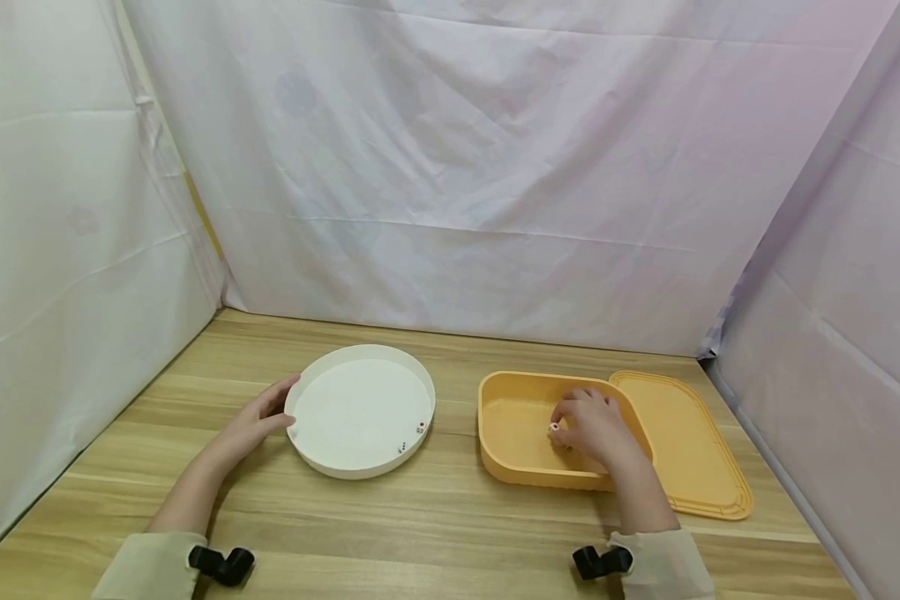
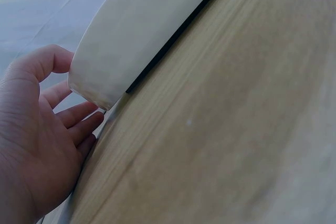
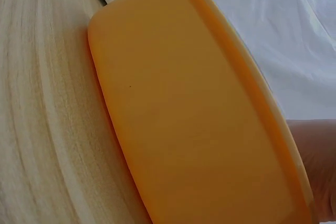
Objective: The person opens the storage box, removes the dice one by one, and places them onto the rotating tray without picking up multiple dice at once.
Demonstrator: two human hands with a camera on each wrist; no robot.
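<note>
Dice: one small white die [image 1: 553, 427] sits inside the yellow box [image 1: 512, 467], at the fingertips of the right hand [image 1: 596, 429]. That hand reaches over the box's near wall with its fingers curled down onto the die, a pinching grip on it as far as the head view shows; the right wrist view shows only the box's outer wall [image 3: 189, 124] and a sliver of the hand. Two more dice [image 1: 412, 437] lie in the white round tray [image 1: 311, 454], against its right inner rim. The left hand [image 1: 258, 421] rests at the tray's left edge, fingers straight and relaxed, thumb over the rim [image 2: 105, 56], gripping nothing. The yellow lid [image 1: 690, 450] lies flat just right of the box, partly under it. Box, lid and tray all rest on the wooden table [image 1: 435, 533]. White cloth [image 1: 450, 167] hangs behind and at both sides.
</note>
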